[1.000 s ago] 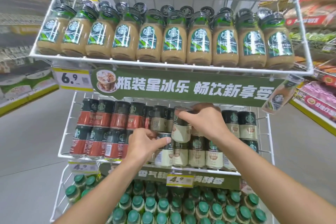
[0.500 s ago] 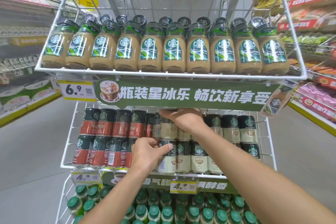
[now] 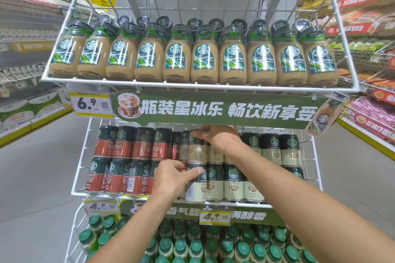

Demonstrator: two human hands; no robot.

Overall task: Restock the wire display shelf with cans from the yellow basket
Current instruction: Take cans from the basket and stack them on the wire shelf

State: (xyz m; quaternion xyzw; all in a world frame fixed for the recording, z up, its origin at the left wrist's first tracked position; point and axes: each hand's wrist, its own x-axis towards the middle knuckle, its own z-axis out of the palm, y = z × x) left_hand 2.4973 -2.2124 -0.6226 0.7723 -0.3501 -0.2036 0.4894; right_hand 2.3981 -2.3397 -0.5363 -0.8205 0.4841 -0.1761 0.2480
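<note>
Single wide-angle view from the person's head, facing forward and slightly down. It sits close to the wire display shelf (image 3: 213,86), which fills the centre. Aisle floor (image 3: 38,177) curves off either side.

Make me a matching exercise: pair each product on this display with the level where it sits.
Things:
1. glass bottles
2. red cans
3. cream cans
4. green-capped bottles

Places:
A. bottom level
B. middle level, left side
C. top level
D. middle level, right side

Pairs: 1-C, 2-B, 3-D, 4-A
</note>
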